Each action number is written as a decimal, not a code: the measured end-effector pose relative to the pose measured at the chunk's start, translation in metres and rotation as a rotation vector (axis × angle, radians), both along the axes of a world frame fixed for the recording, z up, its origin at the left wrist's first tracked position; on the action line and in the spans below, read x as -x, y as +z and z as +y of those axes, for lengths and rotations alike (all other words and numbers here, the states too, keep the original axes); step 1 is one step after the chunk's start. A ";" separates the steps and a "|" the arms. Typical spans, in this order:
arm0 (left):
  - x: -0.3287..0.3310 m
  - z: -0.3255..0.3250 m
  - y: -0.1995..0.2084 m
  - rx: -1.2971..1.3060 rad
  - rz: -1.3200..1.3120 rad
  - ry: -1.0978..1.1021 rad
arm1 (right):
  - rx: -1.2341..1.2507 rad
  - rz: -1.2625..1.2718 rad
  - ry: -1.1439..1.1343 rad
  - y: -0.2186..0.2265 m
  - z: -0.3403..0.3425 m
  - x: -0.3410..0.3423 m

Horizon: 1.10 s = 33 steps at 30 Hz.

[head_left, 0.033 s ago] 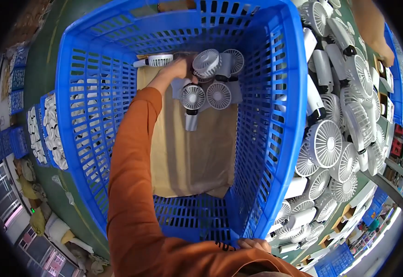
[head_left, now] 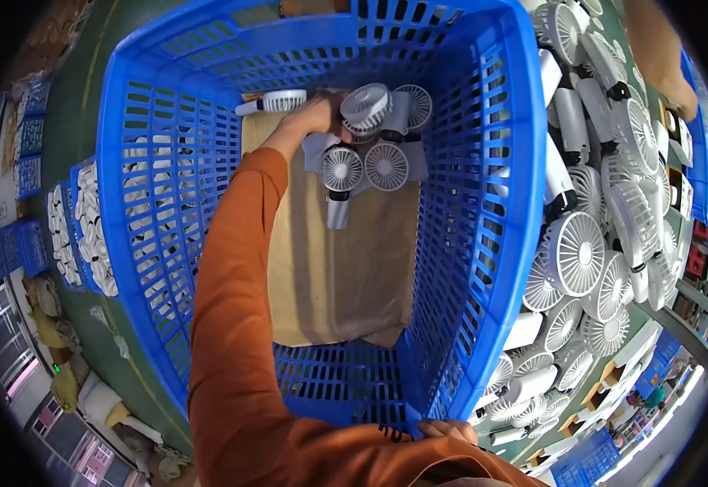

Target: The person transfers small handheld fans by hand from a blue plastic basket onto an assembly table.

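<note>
My left hand [head_left: 320, 112] reaches to the far end of a deep blue plastic crate [head_left: 492, 268]. It is closed at a white handheld fan [head_left: 366, 108] that is tilted and slightly blurred; some of its fingers are hidden. Just below lie a fan with its grey handle toward me [head_left: 342, 168] and another round fan head [head_left: 386, 166]. One more fan [head_left: 413, 107] sits in the far right corner, and a fan on its side [head_left: 283, 101] rests by the far left. My right hand [head_left: 449, 430] has its fingers curled over the crate's near rim.
Brown cardboard [head_left: 346, 284] lines the crate floor. A large heap of white fans [head_left: 605, 203] lies along the crate's right side. Another person's arm [head_left: 662, 65] reaches in at the upper right. Blue crates of white parts [head_left: 94, 231] stand on the green floor at left.
The view shifts very slightly. My hands and the fans keep nearly the same places.
</note>
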<state>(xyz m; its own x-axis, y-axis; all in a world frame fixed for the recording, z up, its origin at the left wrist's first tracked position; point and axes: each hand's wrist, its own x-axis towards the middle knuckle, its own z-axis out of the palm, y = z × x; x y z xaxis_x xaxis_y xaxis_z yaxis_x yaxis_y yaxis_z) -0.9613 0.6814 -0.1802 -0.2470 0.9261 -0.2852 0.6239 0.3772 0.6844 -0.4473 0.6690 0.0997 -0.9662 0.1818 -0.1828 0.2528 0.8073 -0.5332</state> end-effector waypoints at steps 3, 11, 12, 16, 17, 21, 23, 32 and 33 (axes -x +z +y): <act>0.002 0.016 0.012 0.121 0.059 -0.034 | -0.019 -0.085 0.028 0.005 0.000 -0.001; -0.043 -0.050 -0.015 0.681 0.158 -0.338 | -0.125 0.220 -0.028 -0.022 -0.011 -0.006; -0.067 -0.059 -0.020 0.592 0.253 -0.407 | -0.136 0.213 -0.031 -0.022 -0.009 -0.002; -0.162 -0.157 -0.015 0.225 0.633 -0.495 | -0.115 0.172 0.013 -0.012 -0.009 0.002; -0.181 -0.169 -0.019 0.299 0.650 -0.544 | -0.078 0.099 -0.008 -0.009 -0.009 -0.004; -0.196 -0.135 -0.020 0.550 -0.027 -0.631 | -0.181 -0.006 -0.018 -0.015 0.004 -0.025; -0.162 -0.060 0.033 0.675 -0.106 -0.701 | -0.273 0.038 -0.088 -0.025 0.010 -0.014; -0.098 -0.002 -0.148 0.445 0.750 0.172 | -0.307 0.346 0.059 -0.045 0.073 -0.004; -0.107 -0.022 -0.152 0.446 0.752 0.188 | -0.260 0.370 0.107 -0.048 0.073 0.000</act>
<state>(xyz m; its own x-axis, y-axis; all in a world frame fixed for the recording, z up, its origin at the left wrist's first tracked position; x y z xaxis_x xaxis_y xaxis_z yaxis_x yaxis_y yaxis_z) -0.8545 0.6594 -0.3325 -0.6504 0.6932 -0.3106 0.7496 0.6518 -0.1150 -0.4471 0.7422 0.0521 -0.9736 0.0720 0.2165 -0.0082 0.9372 -0.3486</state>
